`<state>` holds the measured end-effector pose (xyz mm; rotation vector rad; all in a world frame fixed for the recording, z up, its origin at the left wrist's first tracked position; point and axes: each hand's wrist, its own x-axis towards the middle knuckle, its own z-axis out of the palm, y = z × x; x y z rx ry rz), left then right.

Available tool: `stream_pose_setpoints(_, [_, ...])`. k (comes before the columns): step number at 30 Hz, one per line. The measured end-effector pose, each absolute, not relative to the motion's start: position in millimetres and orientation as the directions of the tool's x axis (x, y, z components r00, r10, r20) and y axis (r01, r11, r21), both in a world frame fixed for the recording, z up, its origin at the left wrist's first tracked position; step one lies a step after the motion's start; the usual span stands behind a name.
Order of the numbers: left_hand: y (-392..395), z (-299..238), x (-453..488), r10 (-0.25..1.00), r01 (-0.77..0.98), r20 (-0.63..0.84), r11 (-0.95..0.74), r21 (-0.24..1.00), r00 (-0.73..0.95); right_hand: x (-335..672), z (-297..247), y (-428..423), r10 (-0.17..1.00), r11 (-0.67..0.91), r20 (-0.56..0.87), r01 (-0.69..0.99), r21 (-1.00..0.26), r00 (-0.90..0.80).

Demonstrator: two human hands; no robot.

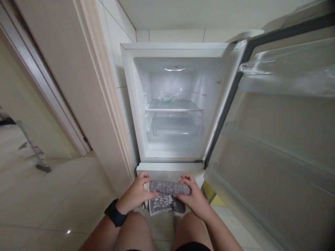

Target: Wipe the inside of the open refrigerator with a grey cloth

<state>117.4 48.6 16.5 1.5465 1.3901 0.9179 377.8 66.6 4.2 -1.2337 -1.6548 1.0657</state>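
A grey patterned cloth [166, 196], rolled and partly folded, is held in front of me above my knees. My left hand [136, 195], with a black watch on its wrist, grips the cloth's left end with curled fingers. At the cloth's right end my right hand [192, 197] is closed on it too. Just beyond my hands stands an open white fridge [136, 104]. Its inside shows a glass shelf [174, 105] with a crumpled clear bag [170, 94] on it, and a clear drawer [175, 126] below.
The fridge door [282, 139] swings wide open on the right, its clear door bins bare. A door frame [104, 90] and wall stand close on the left. A mop [36, 153] leans on the tiled floor at far left.
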Motion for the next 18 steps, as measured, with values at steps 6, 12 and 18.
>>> stream_pose_setpoints(6, [34,-2,141,0.923,-0.469,-0.296,0.38,0.797,0.244,362,-7,55,0.92,-0.389,-0.315,-0.457,-0.8,-0.232])
stream_pose_setpoints(12, [31,-12,154,0.939,-0.424,-0.267,0.337,0.841,0.218,363,-59,40,0.765,-0.643,-0.461,-0.566,-0.515,-0.449])
stream_pose_setpoints(18, [35,-9,159,0.923,-0.464,-0.298,0.38,0.8,0.244,366,-97,22,0.757,-0.652,-0.428,-0.533,-0.539,-0.493])
